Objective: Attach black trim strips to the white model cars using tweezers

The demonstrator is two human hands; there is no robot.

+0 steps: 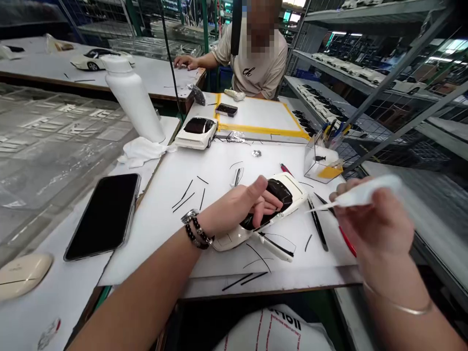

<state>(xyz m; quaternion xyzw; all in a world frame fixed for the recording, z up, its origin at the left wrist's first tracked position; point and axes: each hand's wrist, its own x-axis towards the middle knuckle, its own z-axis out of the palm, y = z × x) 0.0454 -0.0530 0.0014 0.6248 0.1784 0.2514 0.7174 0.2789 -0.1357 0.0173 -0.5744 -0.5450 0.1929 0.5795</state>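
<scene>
A white model car [296,191] with a dark roof lies slantwise on the white work surface, its near door [276,246] swung out. My left hand [252,202] is over the car, thumb raised apart and the other fingers loosely bent against its dark roof. It holds nothing that I can see. On the right, my right hand [380,224] is closed around a white squeeze bottle [369,191], slightly blurred. The bottle's thin nozzle [321,207] points left towards the car, apart from it. Black tweezers [318,224] lie between the car and my right hand.
Thin black strips [183,195] are scattered about the surface. A phone [104,214], a white bottle [135,100] and another model car [197,132] stand or lie leftward. A clear tool holder [321,163] is at right. A person [252,63] sits across, beyond a yellow-taped board [263,129].
</scene>
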